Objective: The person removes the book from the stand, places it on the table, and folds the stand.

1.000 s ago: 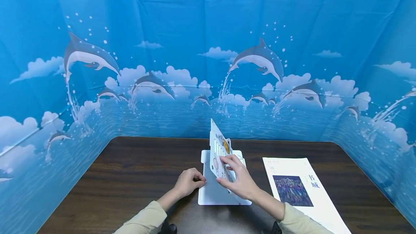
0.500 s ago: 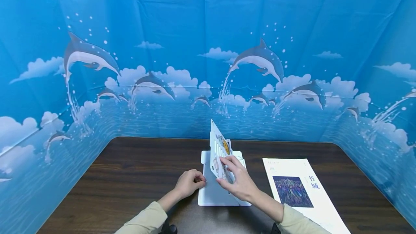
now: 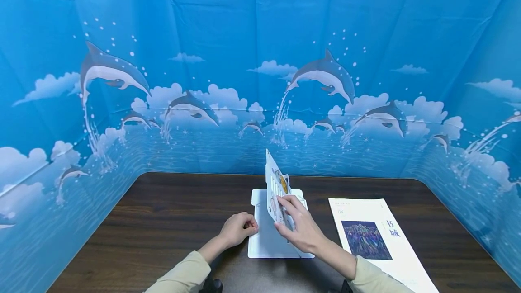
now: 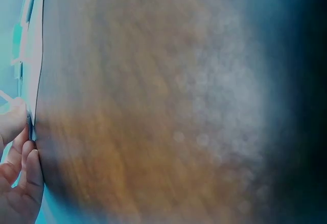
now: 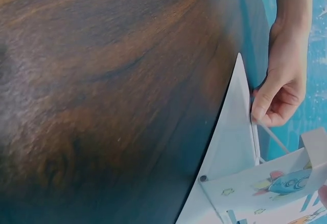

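A white folding book stand [image 3: 266, 243] with cartoon prints lies at the table's middle. Its printed panel [image 3: 274, 193] stands raised and tilted over the flat base. My left hand [image 3: 238, 229] pinches the base's left edge between thumb and fingers. In the right wrist view that left hand [image 5: 286, 88] is at the edge, beside a thin white rod [image 5: 273, 138]. My right hand [image 3: 299, 225] grips the raised panel near its lower part, fingers on the printed face. Only a bit of the right hand shows at that view's edge. The panel's back is mostly hidden.
A white magazine [image 3: 362, 211] with a dark colourful picture on its cover lies to the right of the stand. The dark wood table [image 3: 175, 207] is bordered by a blue dolphin-print curtain [image 3: 228, 80] at the back and sides.
The raised panel has tipped slightly to the right, and my right hand has shifted a little with it. My left hand stays at the base's left edge.
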Tool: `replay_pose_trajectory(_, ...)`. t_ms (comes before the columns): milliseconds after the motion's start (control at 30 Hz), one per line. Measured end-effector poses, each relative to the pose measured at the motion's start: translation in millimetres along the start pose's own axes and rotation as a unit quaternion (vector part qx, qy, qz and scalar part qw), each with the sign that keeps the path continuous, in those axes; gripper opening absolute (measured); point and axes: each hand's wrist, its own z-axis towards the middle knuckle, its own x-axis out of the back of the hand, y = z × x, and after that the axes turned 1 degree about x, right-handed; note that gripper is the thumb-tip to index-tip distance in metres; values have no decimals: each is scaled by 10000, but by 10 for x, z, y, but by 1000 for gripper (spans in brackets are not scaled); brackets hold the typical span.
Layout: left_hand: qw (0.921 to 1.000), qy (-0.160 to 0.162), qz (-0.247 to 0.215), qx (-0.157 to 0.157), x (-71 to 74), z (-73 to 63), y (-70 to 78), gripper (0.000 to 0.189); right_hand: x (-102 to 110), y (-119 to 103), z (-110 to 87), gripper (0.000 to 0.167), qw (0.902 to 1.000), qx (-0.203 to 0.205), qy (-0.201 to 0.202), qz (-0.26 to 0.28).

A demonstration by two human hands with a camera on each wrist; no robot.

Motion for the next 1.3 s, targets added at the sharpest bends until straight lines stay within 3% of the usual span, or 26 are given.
replay_pose_trajectory(267, 9999, 9, 107, -90, -7, -7, 1, 11, 91, 123, -70, 51, 9974, 456, 350, 432)
replay_pose_trajectory(600, 9997, -70, 91, 218, -7, -4, -12, 10, 194, 272, -168, 46, 9952, 658, 592, 424)
replay_pose_trajectory(1300, 9988, 168, 164, 437, -48, 3, 58, 10, 195, 278, -194, 46, 9954, 471, 673, 497)
